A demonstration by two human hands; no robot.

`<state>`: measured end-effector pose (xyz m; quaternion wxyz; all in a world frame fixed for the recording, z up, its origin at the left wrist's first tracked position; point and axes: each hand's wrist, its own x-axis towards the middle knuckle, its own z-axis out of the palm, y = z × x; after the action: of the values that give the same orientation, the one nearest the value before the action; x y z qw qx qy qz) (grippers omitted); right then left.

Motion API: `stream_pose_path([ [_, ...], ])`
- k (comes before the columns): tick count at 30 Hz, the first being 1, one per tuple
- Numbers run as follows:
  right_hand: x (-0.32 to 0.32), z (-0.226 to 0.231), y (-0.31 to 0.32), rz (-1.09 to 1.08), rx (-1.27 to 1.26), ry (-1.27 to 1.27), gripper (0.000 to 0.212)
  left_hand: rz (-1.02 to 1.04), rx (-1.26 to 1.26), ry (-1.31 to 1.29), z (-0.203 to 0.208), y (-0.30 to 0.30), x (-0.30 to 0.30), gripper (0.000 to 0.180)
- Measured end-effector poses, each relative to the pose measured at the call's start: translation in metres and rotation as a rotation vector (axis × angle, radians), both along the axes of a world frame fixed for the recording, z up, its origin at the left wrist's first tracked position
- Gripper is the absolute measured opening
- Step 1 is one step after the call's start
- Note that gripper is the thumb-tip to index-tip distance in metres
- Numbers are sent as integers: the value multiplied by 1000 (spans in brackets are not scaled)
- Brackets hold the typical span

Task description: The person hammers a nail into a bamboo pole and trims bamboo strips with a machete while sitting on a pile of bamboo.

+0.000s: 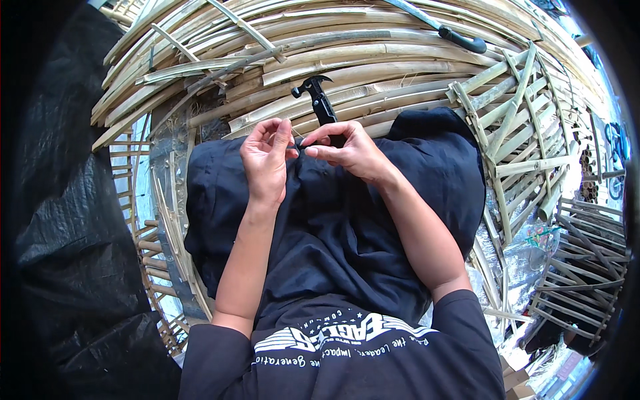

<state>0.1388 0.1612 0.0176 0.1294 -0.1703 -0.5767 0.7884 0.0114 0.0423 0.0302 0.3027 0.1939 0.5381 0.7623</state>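
Observation:
Over my lap, both hands meet with their fingertips pinched. My left hand [267,157] has thumb and fingers drawn together, and my right hand [350,150] points its thumb and forefinger toward it. A small dark piece [298,146] shows between the fingertips, too small to name. Just beyond them is a black claw hammer [320,100] with its head pointing away from me. The lower end of its handle passes behind my right hand; whether that hand touches it I cannot tell. Dark cloth [333,213] covers my legs beneath the hands.
Split bamboo strips [373,63] lie in layers ahead of me, with a dark-handled tool [462,40] on top. A bamboo lattice [517,120] stands at the right, another slatted frame [580,267] below it. Black sheeting [73,220] hangs along the left.

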Motion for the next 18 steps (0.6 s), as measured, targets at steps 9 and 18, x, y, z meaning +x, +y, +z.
stream_pose_path([
  [9, 3, -3, -2, -43, -7, -10, 14, -20, -20, -32, -7, -2, 12, 17],
  [18, 4, -1, 3, -69, 108, -55, 15, -4, -230, 584, 2, -8, -3, 14],
])
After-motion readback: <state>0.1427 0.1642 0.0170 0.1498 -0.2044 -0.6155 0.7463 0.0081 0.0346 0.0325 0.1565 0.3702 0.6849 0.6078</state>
